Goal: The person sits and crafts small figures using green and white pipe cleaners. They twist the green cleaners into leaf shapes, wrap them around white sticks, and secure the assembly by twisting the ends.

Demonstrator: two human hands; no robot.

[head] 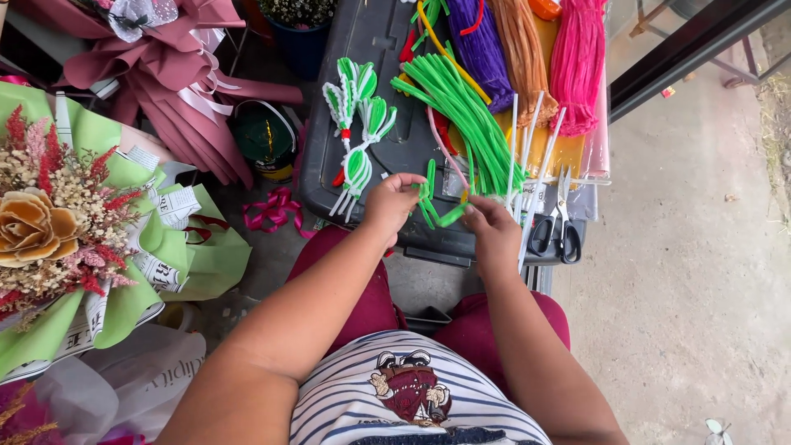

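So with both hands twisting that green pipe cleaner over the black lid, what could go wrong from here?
The left hand and right hand bend the green pipe cleaner close to the loose green bundle; a snag might drag stems off. The scissors lie near the lid's edge, so an elbow nudge could drop them.

Your two hands meet over the near edge of the dark plastic box [387,49], left hand [389,202] and right hand [492,235] close together around a bent green pipe cleaner [432,206]. Just beyond them, the loose green pipe cleaner bundle [461,115] and white sticks [535,156] crowd the lid. Scissors [559,231] lie just beside your right hand. Finished green leaf shapes [358,124] block the left part of the lid. Further left, the bouquet [74,214] and a ribbon roll [265,140] fill the ground. The bare concrete floor [684,264] on your right gives open passage.
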